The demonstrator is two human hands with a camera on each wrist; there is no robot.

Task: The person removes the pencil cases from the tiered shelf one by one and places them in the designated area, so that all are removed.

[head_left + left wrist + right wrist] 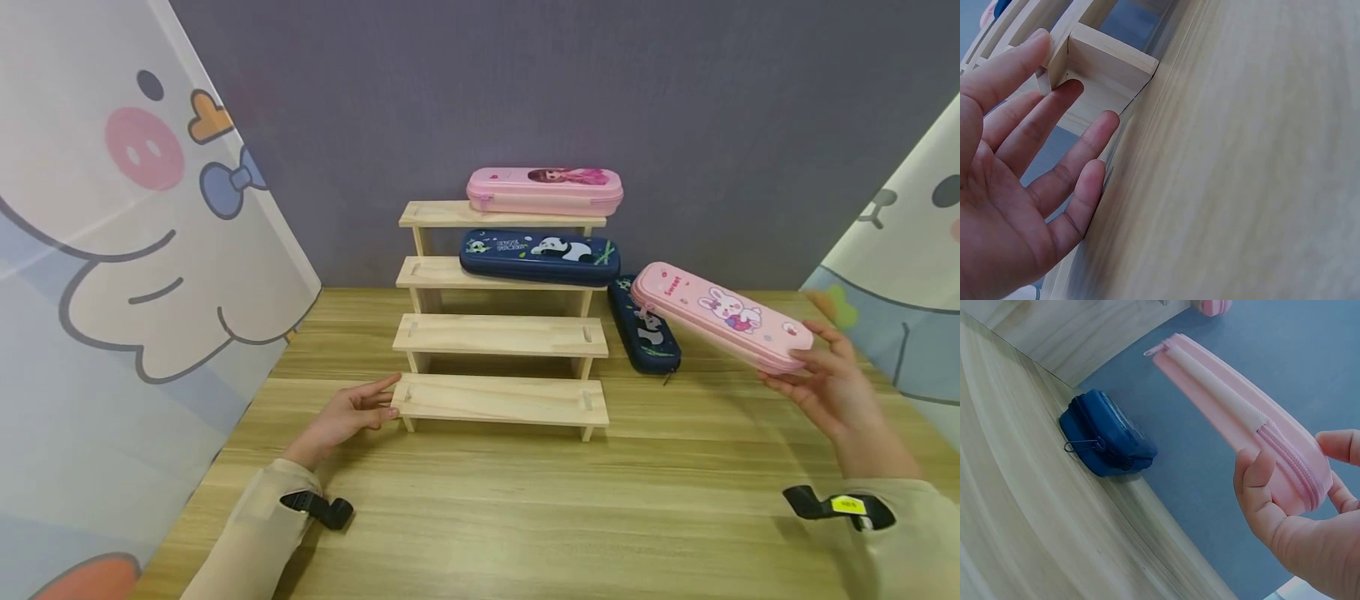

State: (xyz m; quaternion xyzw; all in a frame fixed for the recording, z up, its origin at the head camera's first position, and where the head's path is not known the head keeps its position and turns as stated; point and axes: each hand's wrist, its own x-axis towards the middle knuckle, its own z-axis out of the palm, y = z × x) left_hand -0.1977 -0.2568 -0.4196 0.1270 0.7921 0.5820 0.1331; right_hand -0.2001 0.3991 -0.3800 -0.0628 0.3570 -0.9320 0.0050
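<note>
Grey wall (360, 125) at back, wood-grain table (480, 508) below. Head view: four-step wooden rack (498, 333) on the table. Top step bears a pink doll case (545, 192); next step down, a navy panda case (540, 257). Second panda case (647, 333) lies on the table just right of the rack. Pink rabbit case (723, 317) is held above the table, right of the rack, tilted, left end higher. Cases look closed; contents hidden. Right hand (836, 383) grips its lower right end; left hand (348, 417) is at the bottom step's left end.

Left wrist view: thumb and forefinger lightly pinch that step's end, remaining fingers spread, slightly bent.

Right wrist view: case's zip side visible, digits bent around its near end from both sides.
</note>
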